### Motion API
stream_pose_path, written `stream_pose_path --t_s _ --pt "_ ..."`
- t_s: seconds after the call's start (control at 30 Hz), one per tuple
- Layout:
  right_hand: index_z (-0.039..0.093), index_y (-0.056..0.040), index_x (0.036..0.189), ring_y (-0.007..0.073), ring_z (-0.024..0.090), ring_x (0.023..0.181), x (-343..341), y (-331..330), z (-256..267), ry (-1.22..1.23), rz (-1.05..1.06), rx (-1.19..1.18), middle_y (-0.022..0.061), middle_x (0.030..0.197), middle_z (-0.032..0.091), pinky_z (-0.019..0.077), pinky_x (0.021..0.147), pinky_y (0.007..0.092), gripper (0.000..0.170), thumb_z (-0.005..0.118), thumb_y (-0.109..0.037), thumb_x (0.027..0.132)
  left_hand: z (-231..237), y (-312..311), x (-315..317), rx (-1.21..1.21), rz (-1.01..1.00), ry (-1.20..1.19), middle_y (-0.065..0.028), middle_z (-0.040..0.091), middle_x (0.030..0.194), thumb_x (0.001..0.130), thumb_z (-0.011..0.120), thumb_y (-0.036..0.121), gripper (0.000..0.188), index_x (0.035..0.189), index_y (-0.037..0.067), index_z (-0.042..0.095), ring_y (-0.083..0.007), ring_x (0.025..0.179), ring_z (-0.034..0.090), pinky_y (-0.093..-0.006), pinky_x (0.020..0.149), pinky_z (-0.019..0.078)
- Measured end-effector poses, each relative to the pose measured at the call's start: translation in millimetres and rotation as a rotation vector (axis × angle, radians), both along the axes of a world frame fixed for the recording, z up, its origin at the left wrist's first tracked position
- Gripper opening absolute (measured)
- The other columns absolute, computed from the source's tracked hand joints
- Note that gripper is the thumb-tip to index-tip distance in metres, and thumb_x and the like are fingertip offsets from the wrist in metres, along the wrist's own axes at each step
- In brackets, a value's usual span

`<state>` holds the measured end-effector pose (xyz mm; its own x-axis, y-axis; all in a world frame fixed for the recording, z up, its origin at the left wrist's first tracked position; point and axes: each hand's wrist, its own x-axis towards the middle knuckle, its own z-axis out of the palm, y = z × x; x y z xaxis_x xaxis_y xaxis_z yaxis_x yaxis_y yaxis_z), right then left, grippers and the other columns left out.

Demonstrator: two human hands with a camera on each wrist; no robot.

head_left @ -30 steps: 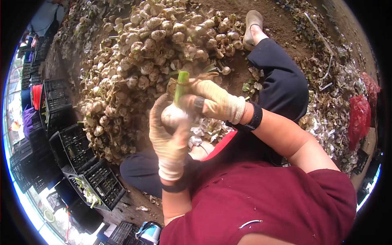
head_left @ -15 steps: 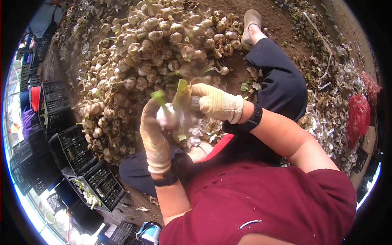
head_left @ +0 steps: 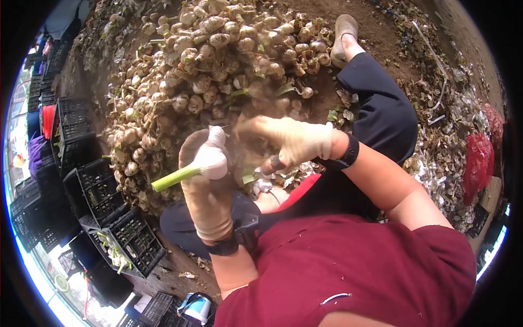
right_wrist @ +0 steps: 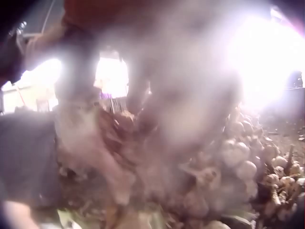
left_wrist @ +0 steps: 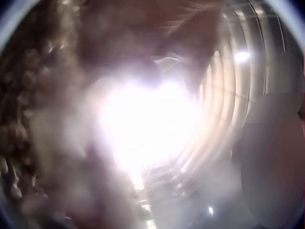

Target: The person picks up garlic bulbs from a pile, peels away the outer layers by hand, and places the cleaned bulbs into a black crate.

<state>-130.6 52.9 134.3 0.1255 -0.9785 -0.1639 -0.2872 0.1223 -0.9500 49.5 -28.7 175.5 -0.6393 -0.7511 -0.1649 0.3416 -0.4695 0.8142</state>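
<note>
In the head view, my gloved left hand (head_left: 207, 201) holds a clean white garlic bulb (head_left: 211, 162). Its green stem (head_left: 177, 179) points left and toward me, across the hand. My gloved right hand (head_left: 294, 140) is a short way to the right, apart from the bulb. Its fingers reach left and are blurred by motion, with the thumb (head_left: 272, 164) held away below them and a grey band around it. Behind both hands rises a heap of soil-stained garlic (head_left: 201, 82). Glare and haze cover most of both wrist views.
Black plastic crates (head_left: 128, 242) stand along the left, one containing trimmed garlic. Peeled skins (head_left: 436, 174) litter the ground at right, beside a red mesh bag (head_left: 479, 163). The person's legs (head_left: 381, 103) frame the work area. A blue and white container (head_left: 196, 308) stands at lower left.
Both hands were together at the bulb, its stem upright; the right hand then pulled a green leafy strip away. Now the hands are apart, and the left has turned the bulb so its stem points left.
</note>
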Motion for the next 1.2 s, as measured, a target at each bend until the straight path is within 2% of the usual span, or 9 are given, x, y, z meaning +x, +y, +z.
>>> stream_pose_path --t_s 0.1,0.17,0.43,0.53,0.77,0.9,0.97,1.03,1.2 --pt "0.052 -0.0044 0.112 0.0089 0.056 0.081 7 -2 15 -0.940 -0.142 0.042 0.0038 0.089 0.059 0.0488 0.070 0.0269 0.036 0.068 -0.013 0.081 -10 4 -8 -0.345 0.036 -0.404 -0.0121 0.058 0.110 0.079 0.065 0.055 0.073 0.123 -0.001 0.048 -0.0182 0.095 0.056 -0.0300 0.085 0.0453" --pt "0.056 -0.0039 0.101 0.0081 0.055 0.081 18 -9 3 -0.663 -0.329 -0.162 0.0020 0.086 0.060 0.0473 0.070 0.0243 0.019 0.062 -0.011 0.085 -15 14 -14 -0.418 0.101 -0.440 -0.0097 0.055 0.111 0.081 0.064 0.054 0.074 0.127 -0.002 0.046 -0.0171 0.095 0.054 -0.0283 0.086 0.0436" --pt "0.056 -0.0045 0.098 0.0095 0.054 0.084 10 -1 2 -1.305 -0.421 0.076 0.0017 0.090 0.058 0.0456 0.074 0.0249 0.013 0.059 -0.013 0.089 -20 3 -15 -0.956 0.113 -0.497 -0.0109 0.051 0.111 0.083 0.052 0.048 0.065 0.125 -0.001 0.044 -0.0207 0.103 0.051 -0.0326 0.092 0.0409" --pt "0.054 -0.0047 0.105 0.0143 0.057 0.092 2 -1 -5 -1.109 -0.405 -0.078 0.0036 0.099 0.059 0.0442 0.086 0.0298 0.029 0.064 -0.025 0.087 -2 2 -11 -0.427 -0.106 -0.569 -0.0103 0.055 0.107 0.087 0.047 0.058 0.071 0.125 -0.002 0.045 -0.0191 0.097 0.056 -0.0304 0.086 0.0460" --pt "0.054 -0.0054 0.108 0.0187 0.060 0.094 0 -3 -6 -1.444 -0.352 0.037 0.0059 0.100 0.059 0.0478 0.086 0.0358 0.039 0.069 -0.032 0.083 -2 -7 5 -0.200 -0.134 -0.300 -0.0135 0.056 0.119 0.085 0.064 0.028 0.052 0.126 0.001 0.050 -0.0239 0.109 0.055 -0.0364 0.095 0.0451" --pt "0.053 -0.0111 0.113 0.0227 0.062 0.092 2 -6 -5 -1.516 -0.407 -0.022 0.0035 0.099 0.060 0.0513 0.083 0.0442 0.044 0.071 -0.034 0.080 -22 -3 6 -0.050 0.056 0.113 -0.0156 0.057 0.124 0.079 0.067 0.019 0.018 0.093 0.008 0.066 -0.0318 0.117 0.051 -0.0412 0.089 0.0502" --pt "0.054 -0.0051 0.105 0.0168 0.064 0.079 0 -9 -7 -1.777 -0.398 -0.051 0.0061 0.083 0.061 0.0534 0.068 0.0273 0.023 0.059 -0.019 0.088 -31 -6 15 -0.016 0.108 0.151 -0.0087 0.051 0.134 0.080 0.067 0.021 0.009 0.086 0.015 0.065 -0.0375 0.124 0.043 -0.0508 0.093 0.0475" --pt "0.051 -0.0040 0.109 0.0174 0.064 0.080 -5 -3 10 -1.440 -0.681 0.057 0.0054 0.083 0.060 0.0530 0.069 0.0296 0.028 0.059 -0.021 0.088 -29 -17 27 0.059 -0.004 0.225 -0.0030 0.043 0.141 0.079 0.068 0.023 0.009 0.082 0.016 0.064 -0.0380 0.128 0.039 -0.0540 0.099 0.0419" --pt "0.055 -0.0047 0.108 0.0368 0.063 0.081 -17 0 -8 0.190 0.131 0.046 0.0165 0.088 0.064 0.0517 0.069 0.0403 0.036 0.065 -0.012 0.075 -23 -35 47 -0.143 0.240 0.182 -0.0074 0.041 0.143 0.080 0.066 0.015 0.012 0.092 0.016 0.065 -0.0321 0.125 0.044 -0.0486 0.101 0.0408"
